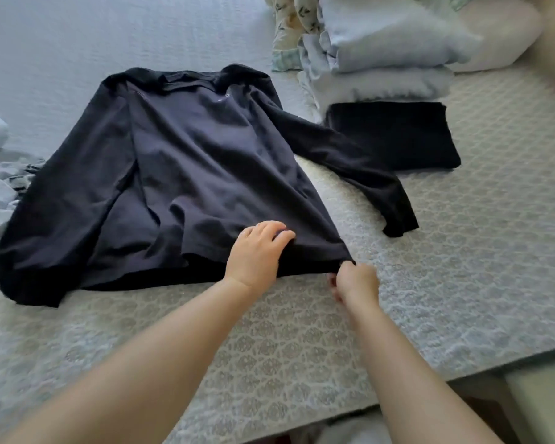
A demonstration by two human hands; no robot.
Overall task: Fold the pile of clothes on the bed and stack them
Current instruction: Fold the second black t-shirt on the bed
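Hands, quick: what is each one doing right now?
Left hand: open, fingers pressing flat on the dark long-sleeved shirt near its hem.
Right hand: closed, pinching the shirt's hem corner.

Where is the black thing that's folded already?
The folded black garment lies on the bed at upper right, just in front of the pillows, with the shirt sleeve lying beside it.

A home bedroom: a patterned bedspread [302, 341] covers the bed, pillows [398, 43] piled at its head.

Soft daylight, blurred wide-angle edges
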